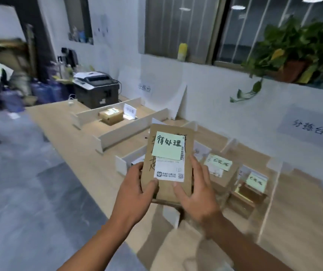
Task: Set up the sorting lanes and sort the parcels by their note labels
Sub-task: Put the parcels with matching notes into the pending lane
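Note:
A brown cardboard parcel is lifted above the wooden table, gripped by both hands. My left hand holds its lower left edge, thumb on the front. My right hand holds its lower right edge. A green note with handwritten characters is stuck over the white shipping label. White divider boards mark lanes across the table. One parcel lies in the far lane beside a small standing sign. Two parcels with green notes lie in the lanes at right.
A black printer stands at the table's far end. A paper sign hangs on the white wall at right. A potted plant sits on the window ledge above. Grey floor spreads to the left, with blue water jugs further back.

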`<state>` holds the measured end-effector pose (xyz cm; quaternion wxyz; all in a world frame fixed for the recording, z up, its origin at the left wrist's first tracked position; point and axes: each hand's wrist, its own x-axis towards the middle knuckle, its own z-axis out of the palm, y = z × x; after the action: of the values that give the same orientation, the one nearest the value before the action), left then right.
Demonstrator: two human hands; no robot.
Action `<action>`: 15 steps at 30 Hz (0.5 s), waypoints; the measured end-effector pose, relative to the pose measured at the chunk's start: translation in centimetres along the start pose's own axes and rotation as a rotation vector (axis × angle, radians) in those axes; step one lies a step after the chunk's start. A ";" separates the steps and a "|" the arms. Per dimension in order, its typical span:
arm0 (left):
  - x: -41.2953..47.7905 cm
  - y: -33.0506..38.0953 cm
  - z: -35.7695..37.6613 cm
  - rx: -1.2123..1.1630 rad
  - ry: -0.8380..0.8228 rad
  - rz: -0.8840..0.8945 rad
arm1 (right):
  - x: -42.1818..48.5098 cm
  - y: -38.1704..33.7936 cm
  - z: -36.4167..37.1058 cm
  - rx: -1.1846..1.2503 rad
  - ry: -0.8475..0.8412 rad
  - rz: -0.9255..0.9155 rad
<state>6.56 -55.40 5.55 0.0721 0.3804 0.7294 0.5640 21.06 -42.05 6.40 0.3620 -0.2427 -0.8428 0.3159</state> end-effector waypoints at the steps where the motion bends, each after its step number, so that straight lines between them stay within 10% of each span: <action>1: 2.1 -2.0 -3.0 0.008 0.027 -0.011 | 2.3 -1.2 3.7 0.008 -0.014 -0.011; 15: 26.7 -22.6 -26.9 0.154 0.122 -0.197 | 26.2 -7.8 39.3 0.267 -0.146 -0.065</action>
<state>-37.24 -60.75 3.93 0.0532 0.2764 0.8073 0.5186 -26.59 -44.66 2.77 0.3387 -0.1413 -0.8249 0.4300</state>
